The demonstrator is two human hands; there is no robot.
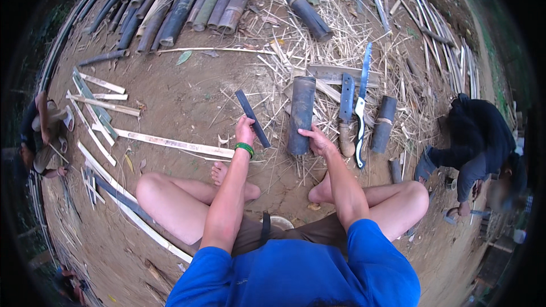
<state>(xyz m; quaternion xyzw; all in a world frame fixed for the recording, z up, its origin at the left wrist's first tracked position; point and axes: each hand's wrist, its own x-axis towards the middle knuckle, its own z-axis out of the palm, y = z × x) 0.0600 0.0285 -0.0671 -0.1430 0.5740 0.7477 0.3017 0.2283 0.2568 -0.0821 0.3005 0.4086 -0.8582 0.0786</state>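
The person sits cross-legged on bare earth ground (187,102), knees spread, both forearms reaching forward. The left hand (244,132), with a green wristband (244,148) at the wrist, is closed around the near end of a flat dark bamboo slat (253,118); the slat runs up and to the left from the hand. The right hand (316,140) rests on the near end of a short dark bamboo tube section (300,115), fingers curled over its right side in a loose hold; the tube lies lengthwise, pointing away from the person, just right of the slat and apart from it. Just beside the tube on the right lie a heavy knife with a wooden handle (346,115) and a handsaw with a white handle (362,105), parallel to each other; a second short tube section (384,124) lies just beyond the saw. Dry bamboo shavings (335,40) cover the ground behind and right of these tools. The ground left of the slat is open earth up to a long pale split strip (176,144) lying across it. Long bamboo poles (182,0) are stacked along the far edge. Another person in dark clothing (478,142) crouches at the right edge, well apart from the tools.
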